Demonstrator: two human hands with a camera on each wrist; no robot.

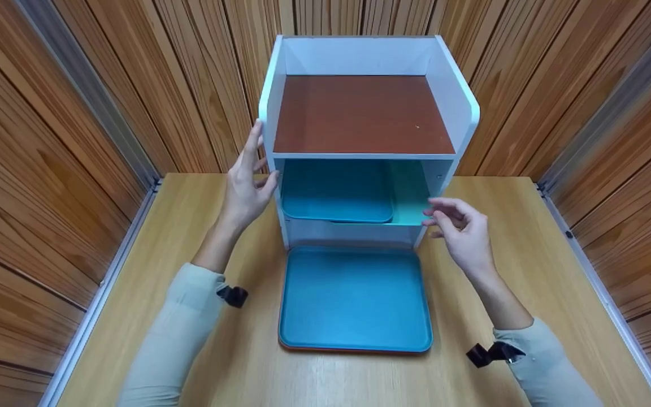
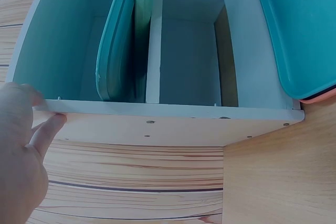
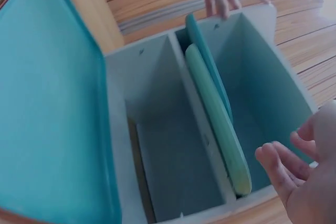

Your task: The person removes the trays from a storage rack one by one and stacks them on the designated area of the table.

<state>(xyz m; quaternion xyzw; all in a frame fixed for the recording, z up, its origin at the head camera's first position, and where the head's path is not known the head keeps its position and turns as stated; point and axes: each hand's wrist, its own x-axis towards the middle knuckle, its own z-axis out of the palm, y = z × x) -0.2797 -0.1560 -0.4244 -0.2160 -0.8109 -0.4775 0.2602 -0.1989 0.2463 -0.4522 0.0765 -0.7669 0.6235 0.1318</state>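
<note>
A white shelf unit [image 1: 269, 96] with a brown top board [image 1: 359, 113] stands in the middle. My left hand [image 1: 246, 186] rests its fairly straight fingers against the unit's left side panel, its thumb by the front edge. In the middle compartment, a smaller blue tray [image 1: 337, 192] lies over a light green tray [image 1: 410, 195] that shows at its right. My right hand [image 1: 467, 234] hovers by the unit's right front edge, fingers loosely bent, holding nothing. Before the unit lies a large blue tray [image 1: 354, 299], with an orange rim [image 2: 320, 96] visible beneath it.
The unit stands on a light wooden table [image 1: 529, 237] against wood-grain walls [image 1: 190, 73]. Metal rails [image 1: 105, 265] run along the table's sides. Below the trays' shelf lies a lower compartment [image 3: 173, 145].
</note>
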